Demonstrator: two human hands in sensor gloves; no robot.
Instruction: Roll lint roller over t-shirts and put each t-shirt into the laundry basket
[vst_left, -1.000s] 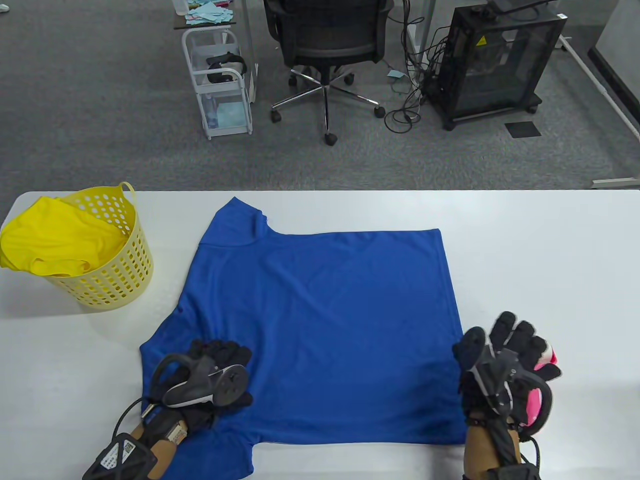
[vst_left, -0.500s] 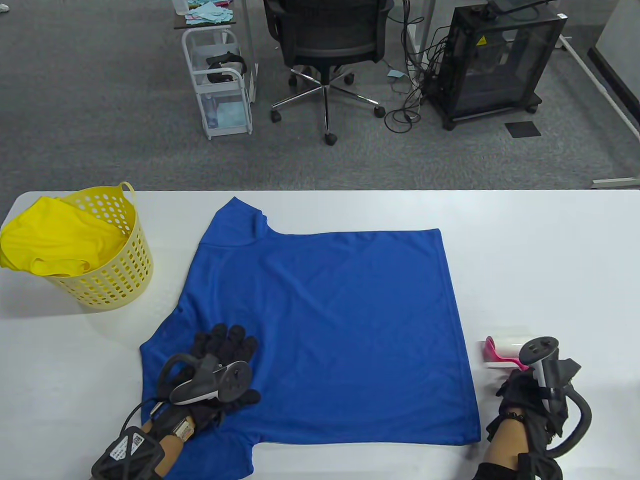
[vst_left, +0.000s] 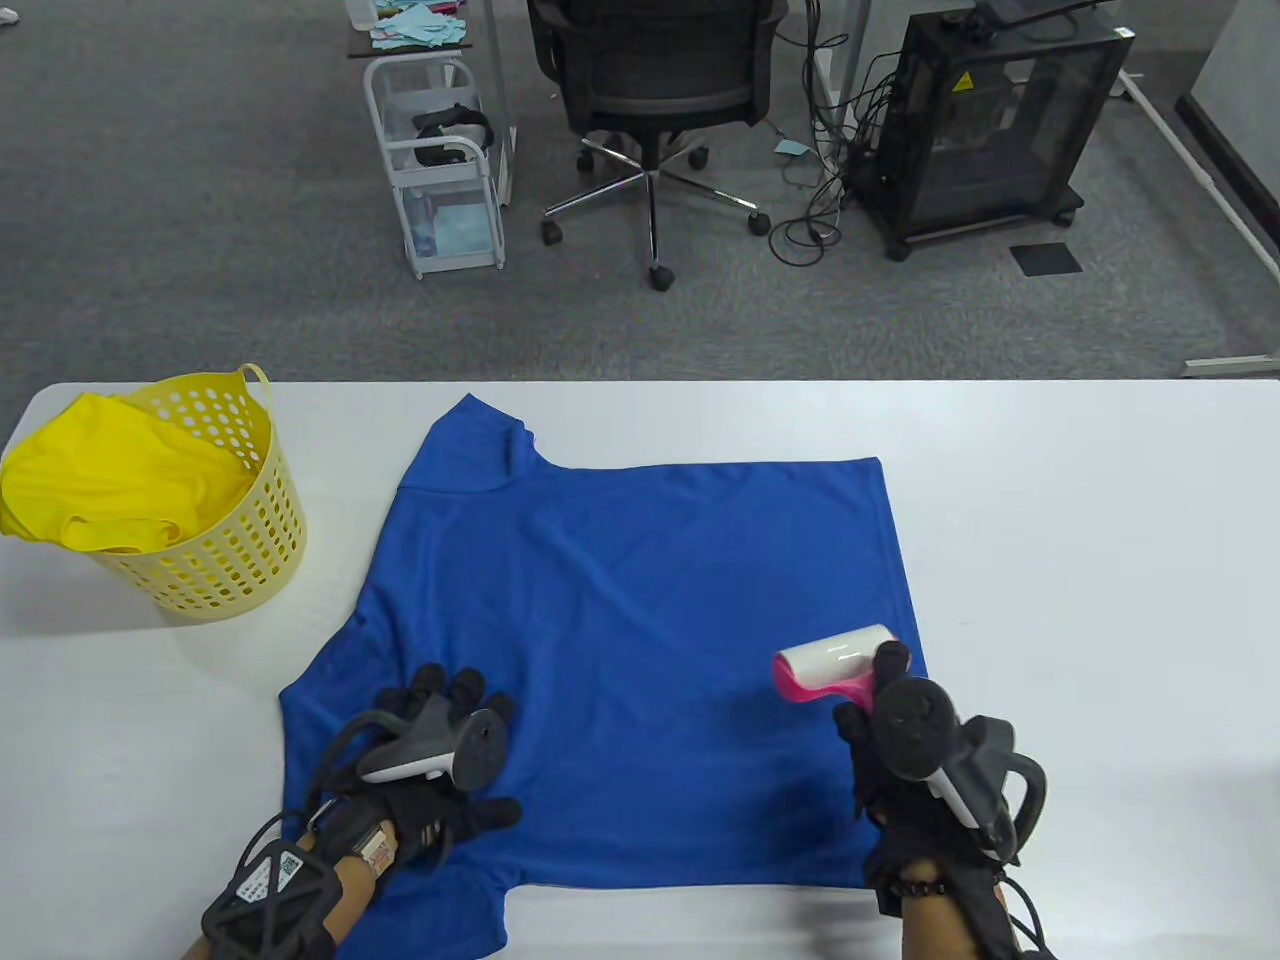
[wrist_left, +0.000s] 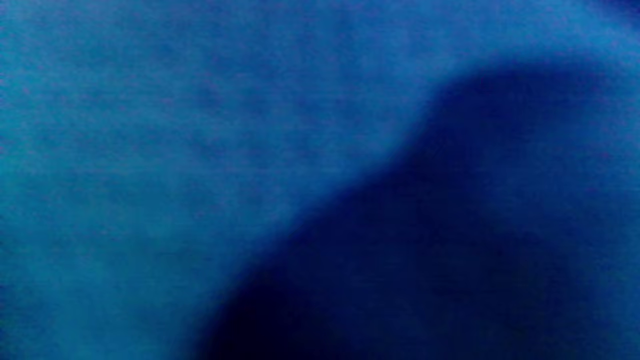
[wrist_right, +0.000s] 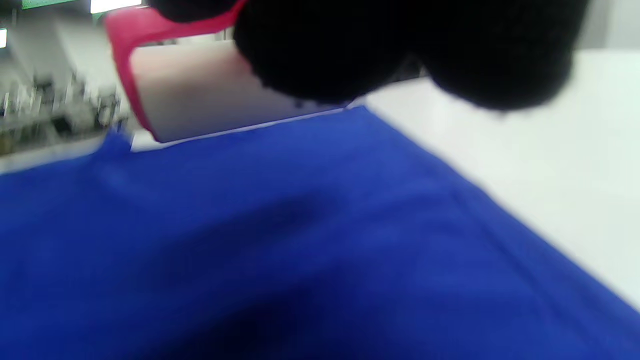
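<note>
A blue t-shirt (vst_left: 640, 620) lies spread flat on the white table (vst_left: 1080, 520). My left hand (vst_left: 450, 705) rests on its near left part with the fingers spread flat. My right hand (vst_left: 885, 690) grips the pink handle of a lint roller (vst_left: 835, 660), whose white roll sits over the shirt's near right part. In the right wrist view the roller (wrist_right: 200, 90) hangs just above the blue cloth (wrist_right: 280, 240) under my black fingers (wrist_right: 400, 50). The left wrist view shows only blurred blue fabric (wrist_left: 200, 150). A yellow laundry basket (vst_left: 225, 560) at the table's left holds a yellow t-shirt (vst_left: 110, 480).
Beyond the table's far edge stand a black office chair (vst_left: 650, 90), a white trolley (vst_left: 440, 160) and a black cabinet (vst_left: 990, 120) with loose cables on grey carpet. The basket stands close to the table's left edge.
My right hand took the lint roller from the table beside the shirt and carried it left onto the shirt's near right part. My left hand stayed on the shirt, shifting slightly.
</note>
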